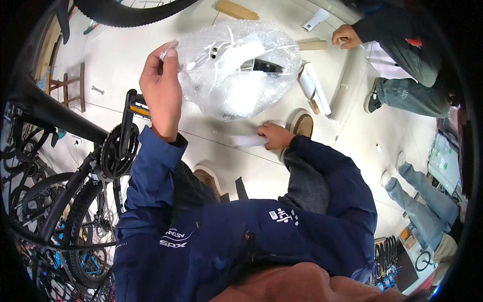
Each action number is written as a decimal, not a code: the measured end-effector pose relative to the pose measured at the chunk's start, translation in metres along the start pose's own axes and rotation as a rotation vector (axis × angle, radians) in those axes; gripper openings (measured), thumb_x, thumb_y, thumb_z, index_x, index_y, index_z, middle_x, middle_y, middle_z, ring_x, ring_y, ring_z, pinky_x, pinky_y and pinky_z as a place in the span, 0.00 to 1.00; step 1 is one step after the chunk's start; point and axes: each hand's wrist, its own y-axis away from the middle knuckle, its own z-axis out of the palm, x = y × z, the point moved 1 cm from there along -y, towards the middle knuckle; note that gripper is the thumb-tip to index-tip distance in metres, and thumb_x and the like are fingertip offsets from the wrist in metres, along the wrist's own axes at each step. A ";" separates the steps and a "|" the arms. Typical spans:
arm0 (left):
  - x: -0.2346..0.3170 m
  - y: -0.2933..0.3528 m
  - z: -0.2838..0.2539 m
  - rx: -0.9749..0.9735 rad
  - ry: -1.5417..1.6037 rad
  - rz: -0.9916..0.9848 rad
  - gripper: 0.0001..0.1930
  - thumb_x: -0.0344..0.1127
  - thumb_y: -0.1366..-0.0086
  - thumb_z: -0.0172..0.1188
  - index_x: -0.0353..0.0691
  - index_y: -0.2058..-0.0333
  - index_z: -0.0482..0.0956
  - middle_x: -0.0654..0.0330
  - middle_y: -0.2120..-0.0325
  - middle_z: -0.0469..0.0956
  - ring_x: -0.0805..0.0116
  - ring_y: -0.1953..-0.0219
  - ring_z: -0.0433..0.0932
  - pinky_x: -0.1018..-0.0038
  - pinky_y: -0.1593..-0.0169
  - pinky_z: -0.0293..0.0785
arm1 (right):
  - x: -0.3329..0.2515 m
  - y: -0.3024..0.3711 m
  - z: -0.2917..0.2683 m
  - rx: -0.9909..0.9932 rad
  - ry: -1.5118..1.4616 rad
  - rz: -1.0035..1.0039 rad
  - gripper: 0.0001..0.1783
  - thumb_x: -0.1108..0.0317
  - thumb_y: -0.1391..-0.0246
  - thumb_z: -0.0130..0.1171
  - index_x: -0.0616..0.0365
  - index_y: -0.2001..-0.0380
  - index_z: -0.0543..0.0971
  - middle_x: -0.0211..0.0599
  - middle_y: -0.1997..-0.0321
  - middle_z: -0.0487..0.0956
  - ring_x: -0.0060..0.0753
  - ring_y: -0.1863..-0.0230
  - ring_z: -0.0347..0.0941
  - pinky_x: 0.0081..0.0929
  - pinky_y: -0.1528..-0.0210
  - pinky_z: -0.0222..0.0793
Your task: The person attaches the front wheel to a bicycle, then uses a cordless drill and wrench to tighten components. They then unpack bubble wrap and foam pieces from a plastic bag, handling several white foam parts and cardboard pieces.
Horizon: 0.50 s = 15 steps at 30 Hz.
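My left hand [163, 93] is raised, with thumb and fingers pinching the left edge of a clear bubble wrap bag [216, 98]. The bag hangs spread out in front of me. Through it show white pieces and a dark, glossy part [266, 66], whose kind I cannot make out. Lower and to the right, my right hand [276, 136] closes round the right end of a pale white strip or tube [247, 141]. Its left end is slightly blurred, and it stays apart from the bag.
Close on my left stands a black bicycle with crank and pedal [140, 109]. A tyre [131, 15] crosses the top. Packaging pieces [314, 89] and cardboard [236, 9] lie on the floor. At right, another person's hand [346, 36] hangs near a wooden-coloured strip [313, 45]; more legs stand beyond.
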 end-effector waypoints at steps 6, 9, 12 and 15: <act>0.002 -0.003 -0.003 0.079 0.358 -0.103 0.11 0.35 0.24 0.55 0.34 0.52 0.79 0.64 0.62 0.79 0.78 0.60 0.73 0.78 0.53 0.71 | -0.001 0.073 -0.076 0.321 -0.268 0.116 0.29 0.68 0.53 0.69 0.57 0.45 0.76 0.43 0.52 0.78 0.44 0.44 0.75 0.40 0.39 0.70; 0.006 -0.003 -0.003 0.144 0.422 -0.122 0.10 0.33 0.25 0.53 0.34 0.53 0.78 0.64 0.63 0.78 0.77 0.61 0.72 0.78 0.52 0.71 | -0.012 0.096 -0.122 0.688 -0.536 0.047 0.32 0.69 0.45 0.69 0.58 0.37 0.74 0.37 0.46 0.75 0.35 0.39 0.72 0.37 0.34 0.67; 0.011 -0.002 -0.001 0.139 0.428 -0.128 0.09 0.32 0.26 0.52 0.35 0.53 0.78 0.64 0.62 0.77 0.77 0.61 0.72 0.78 0.52 0.71 | -0.012 0.092 -0.185 0.696 -0.531 -0.096 0.36 0.66 0.40 0.68 0.57 0.31 0.69 0.38 0.28 0.64 0.36 0.31 0.66 0.38 0.30 0.65; 0.014 -0.001 0.000 0.143 0.356 -0.137 0.10 0.33 0.25 0.53 0.35 0.53 0.78 0.63 0.62 0.77 0.76 0.61 0.72 0.77 0.52 0.71 | -0.014 0.062 -0.233 0.635 -0.564 -0.197 0.33 0.63 0.36 0.67 0.60 0.31 0.70 0.42 0.28 0.66 0.37 0.34 0.71 0.37 0.36 0.73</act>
